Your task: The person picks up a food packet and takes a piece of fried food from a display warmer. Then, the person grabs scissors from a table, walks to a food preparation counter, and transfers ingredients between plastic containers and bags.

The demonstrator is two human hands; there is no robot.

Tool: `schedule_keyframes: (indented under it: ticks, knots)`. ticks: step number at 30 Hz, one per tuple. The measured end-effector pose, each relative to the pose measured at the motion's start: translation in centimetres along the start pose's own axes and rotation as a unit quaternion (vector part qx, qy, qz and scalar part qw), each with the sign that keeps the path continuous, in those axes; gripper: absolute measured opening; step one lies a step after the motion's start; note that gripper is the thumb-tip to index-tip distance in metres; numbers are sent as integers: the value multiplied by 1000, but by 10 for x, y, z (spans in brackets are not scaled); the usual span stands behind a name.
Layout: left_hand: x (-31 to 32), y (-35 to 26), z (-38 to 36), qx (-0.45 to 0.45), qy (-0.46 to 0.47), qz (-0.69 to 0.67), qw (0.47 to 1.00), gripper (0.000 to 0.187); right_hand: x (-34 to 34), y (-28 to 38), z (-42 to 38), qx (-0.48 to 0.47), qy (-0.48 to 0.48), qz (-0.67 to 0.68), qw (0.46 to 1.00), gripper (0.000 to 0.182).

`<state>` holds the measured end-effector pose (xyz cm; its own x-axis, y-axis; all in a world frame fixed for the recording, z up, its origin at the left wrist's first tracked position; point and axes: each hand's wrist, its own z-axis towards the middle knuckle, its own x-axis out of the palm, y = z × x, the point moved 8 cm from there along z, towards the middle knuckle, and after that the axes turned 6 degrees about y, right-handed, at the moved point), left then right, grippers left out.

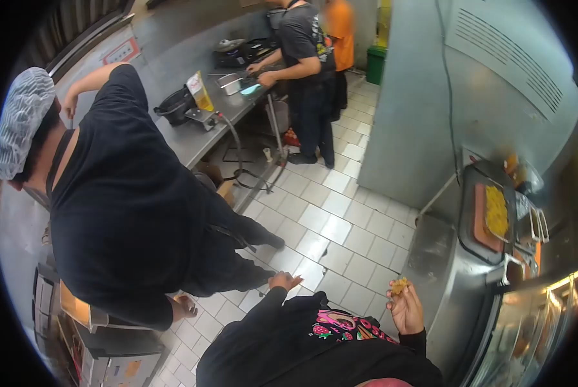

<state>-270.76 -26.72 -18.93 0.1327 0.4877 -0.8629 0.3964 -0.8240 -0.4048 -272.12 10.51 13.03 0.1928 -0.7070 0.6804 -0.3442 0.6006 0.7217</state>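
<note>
Right hand (405, 312) pinching a golden morsel (399, 286), apparently food — left hand (284, 280) loosely open — tiled floor (308, 222) around

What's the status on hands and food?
Right hand holding up a small food piece. Left hand extended, nothing seen in it. Person in hairnet close by on the left.

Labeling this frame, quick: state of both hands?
Left hand: open, nothing visible in it.
Right hand: fingertips holding a small yellowish-brown piece, apparently food.
</note>
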Motion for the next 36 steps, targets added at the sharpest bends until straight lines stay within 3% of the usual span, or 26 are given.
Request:
schedule_keyframes:
  ticks: [3,9,11,15,23,25,30,32,34,36]
  knots:
    - [-22,19,21,34,-16,-54,998,48,18,-6,77,27,44,-27,998,21]
    - [-43,13,72,-58,15,-36,998,51,21,-23,177,66,69,-17,995,22]
    - [-28,7,95,-108,108,-13,988,37,7,-27,201,90,59,-37,994,23]
    - [-23,-16,142,-115,108,0,987,21,-19,-16,259,107,40,-14,993,22]
    - [-76,-69,269,-176,98,-9,979,30,-41,41,429,158,99,-4,982,23]
    - [-66,-65,317,-166,28,-38,985,30,-45,55,478,177,124,-22,976,23]
    - [-118,-139,397,-146,6,-60,987,22,-31,75,585,218,173,-64,958,23]
    - [-133,-170,430,-88,-14,-56,994,20,-30,72,622,226,187,-96,951,21]
    - [-130,-187,469,-54,7,-70,996,15,-29,62,658,219,179,-112,953,20]
    - [-123,-209,495,-5,59,-43,997,12,-28,52,686,205,193,-234,931,26]
